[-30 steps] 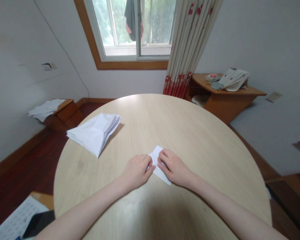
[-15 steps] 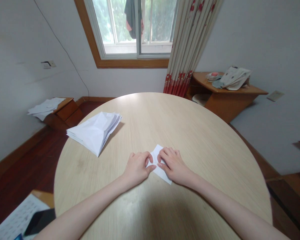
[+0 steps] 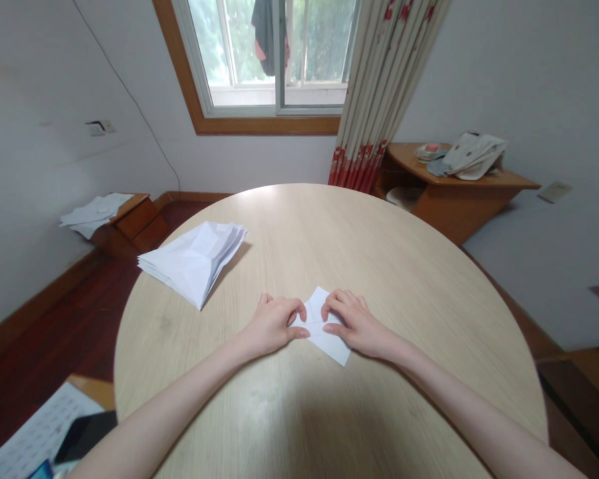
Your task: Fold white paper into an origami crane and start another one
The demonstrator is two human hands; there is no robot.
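A small piece of folded white paper [image 3: 324, 336] lies on the round wooden table, with crease lines across its middle. My left hand [image 3: 278, 323] is at its left side, thumb and curled index finger on the paper's left part. From the other side my right hand [image 3: 352, 322] grips its right part between thumb and bent fingers. A narrow gap between the two hands shows the paper's centre. Its side corners are hidden under my fingers.
A stack of folded white paper sheets [image 3: 199, 256] rests on the table's [image 3: 404, 266] left part. At lower left are a dark phone-like object [image 3: 86, 436] and a printed sheet [image 3: 44, 426]. A corner desk [image 3: 459, 179] holding a cloth bag [image 3: 474, 154] stands back right.
My hands have drawn slightly apart, baring more of the paper's creased middle. The whole view has shifted a little, so everything sits slightly further right.
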